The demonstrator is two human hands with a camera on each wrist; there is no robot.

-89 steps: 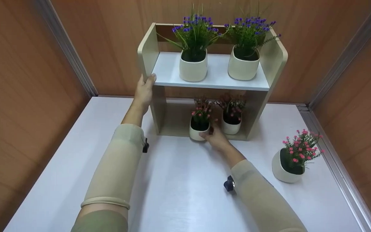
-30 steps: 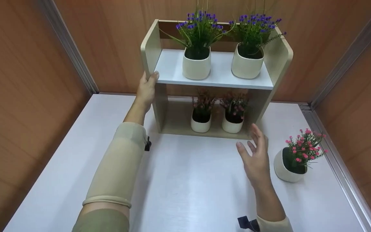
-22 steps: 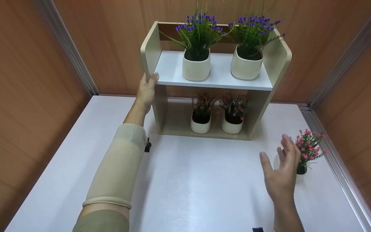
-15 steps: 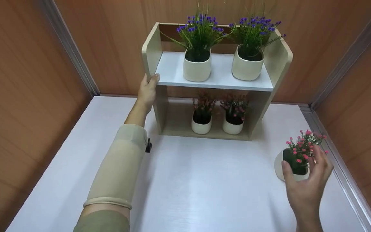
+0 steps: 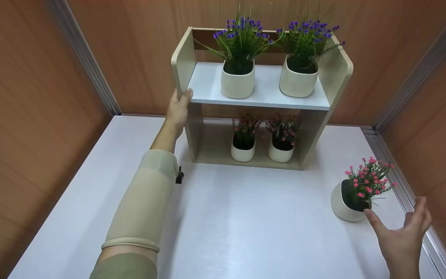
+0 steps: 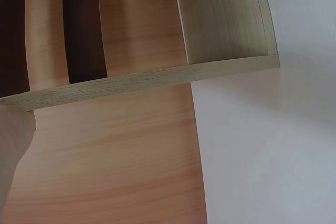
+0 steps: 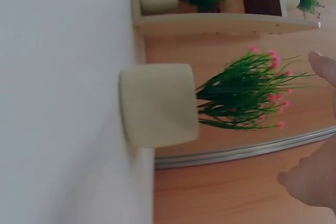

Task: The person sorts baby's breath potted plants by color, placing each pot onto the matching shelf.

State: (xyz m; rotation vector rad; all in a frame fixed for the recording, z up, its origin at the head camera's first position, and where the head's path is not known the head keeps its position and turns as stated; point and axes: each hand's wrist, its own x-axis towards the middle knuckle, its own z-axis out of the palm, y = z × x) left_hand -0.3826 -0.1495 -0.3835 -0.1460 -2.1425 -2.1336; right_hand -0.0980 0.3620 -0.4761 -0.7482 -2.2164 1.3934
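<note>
My left hand grips the left side panel of a two-tier wooden shelf, its thumb on the front edge by the upper board; its other fingers are mostly hidden. At the lower right, my right hand holds nothing, thumb and fingers spread apart. Just beyond it stands a potted plant with pink flowers in a white pot, upright on the table. The right wrist view shows this plant's pot apart from the hand. The left wrist view catches the shelf's side panel.
Two purple-flowered pots stand on the upper board. Two pink-flowered pots sit on the lower level. Wood-patterned walls enclose the white table, and a metal rail runs along its right edge.
My right hand has let go of a pot on the lower level, which now sits farther back. It has swung right and toward me, past the loose pink plant. The left hand keeps its grip.
</note>
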